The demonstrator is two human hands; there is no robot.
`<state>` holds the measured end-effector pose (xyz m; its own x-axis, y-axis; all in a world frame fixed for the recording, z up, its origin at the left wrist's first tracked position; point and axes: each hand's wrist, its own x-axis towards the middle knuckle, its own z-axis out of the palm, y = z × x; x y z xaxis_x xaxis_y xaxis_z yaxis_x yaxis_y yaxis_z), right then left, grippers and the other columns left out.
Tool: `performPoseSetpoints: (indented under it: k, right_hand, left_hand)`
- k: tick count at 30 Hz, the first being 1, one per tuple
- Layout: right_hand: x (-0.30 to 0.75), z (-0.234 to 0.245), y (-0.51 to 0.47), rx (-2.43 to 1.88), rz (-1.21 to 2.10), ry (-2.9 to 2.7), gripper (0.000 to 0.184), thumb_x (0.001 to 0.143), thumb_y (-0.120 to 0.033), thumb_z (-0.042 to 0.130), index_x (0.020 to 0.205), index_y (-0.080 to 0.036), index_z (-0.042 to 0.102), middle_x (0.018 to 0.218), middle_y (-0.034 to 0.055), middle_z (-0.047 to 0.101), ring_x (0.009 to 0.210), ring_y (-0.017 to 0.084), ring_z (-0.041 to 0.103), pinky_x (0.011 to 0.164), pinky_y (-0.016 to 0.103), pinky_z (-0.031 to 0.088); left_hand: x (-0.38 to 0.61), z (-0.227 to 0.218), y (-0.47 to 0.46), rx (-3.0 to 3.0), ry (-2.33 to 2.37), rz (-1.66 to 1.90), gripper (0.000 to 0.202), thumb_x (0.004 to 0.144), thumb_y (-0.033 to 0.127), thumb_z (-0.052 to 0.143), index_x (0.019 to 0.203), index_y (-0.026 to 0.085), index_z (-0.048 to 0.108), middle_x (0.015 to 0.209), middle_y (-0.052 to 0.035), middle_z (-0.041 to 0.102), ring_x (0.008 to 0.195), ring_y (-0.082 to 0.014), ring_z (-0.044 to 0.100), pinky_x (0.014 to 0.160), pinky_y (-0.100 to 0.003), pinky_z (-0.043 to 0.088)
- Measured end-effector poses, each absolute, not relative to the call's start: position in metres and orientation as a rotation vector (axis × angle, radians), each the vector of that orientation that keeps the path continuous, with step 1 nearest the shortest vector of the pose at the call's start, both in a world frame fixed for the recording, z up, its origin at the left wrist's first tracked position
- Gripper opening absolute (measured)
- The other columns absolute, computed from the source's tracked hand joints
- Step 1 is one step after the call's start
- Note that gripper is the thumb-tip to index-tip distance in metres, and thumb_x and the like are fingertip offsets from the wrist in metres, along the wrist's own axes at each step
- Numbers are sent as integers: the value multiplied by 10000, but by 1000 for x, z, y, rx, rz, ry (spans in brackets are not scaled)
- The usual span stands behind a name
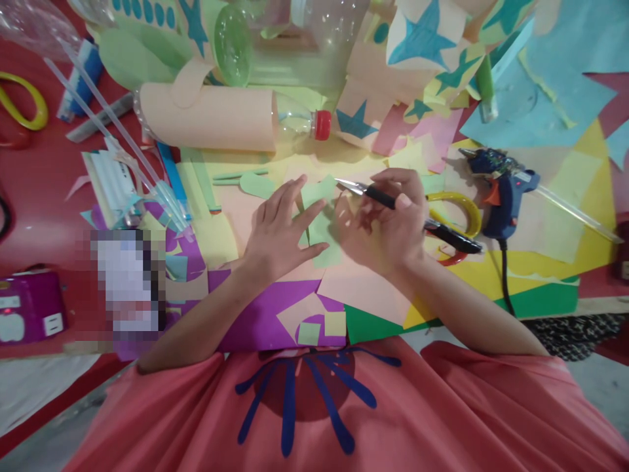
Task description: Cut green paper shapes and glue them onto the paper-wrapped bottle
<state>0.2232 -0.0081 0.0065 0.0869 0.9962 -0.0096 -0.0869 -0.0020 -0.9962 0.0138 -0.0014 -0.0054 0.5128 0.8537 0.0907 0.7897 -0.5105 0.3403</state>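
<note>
- One pen (381,195), grasped in right hand (390,233); tip contact unclear.
- One green paper (327,226), just beside the pen tip, partly under left hand (275,229), fingers spread, gripping nothing.
- Step: seemingly marking; next move needs paper steady.

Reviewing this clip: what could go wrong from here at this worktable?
Green paper: it might shift under the pen in the right hand; whether the spread left hand presses firmly is unclear.

Glue gun: it lies among paper sheets, so a hot nozzle, if it is hot, could mark them.

Cord: it runs to the table's near edge beside the right forearm, which could snag it and drag the gun.
</note>
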Motion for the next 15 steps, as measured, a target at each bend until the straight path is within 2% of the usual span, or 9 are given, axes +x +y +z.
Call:
performPoseSetpoints:
  k: [5,9,15]
  right_hand:
    - [225,15,-2,-1221,1217,-1094,193,867,-441,677,824,-264,613,578,-39,580,462,138,522,450,294,401]
    - [214,11,-7,-1259,1300,-1215,111,819,-318,705,787,-239,634,670,-19,651,538,122,560,517,281,430]
    - [210,6,-12,-1295,1289,-1440,89,844,-243,656,761,-232,625,628,-27,632,537,123,532,517,288,388]
  left_hand:
    - [12,-8,1,2429,1376,346,723,795,547,830,1436,349,560,1669,-121,417,1527,-376,393,1149,-525,429]
    - [13,-5,1,2406,1382,355,724,787,482,850,1432,338,555,1663,-122,428,1530,-371,394,1159,-523,424]
    - [15,-2,0,2365,1379,352,640,820,425,818,1404,346,567,1668,-110,419,1539,-366,379,1167,-530,423]
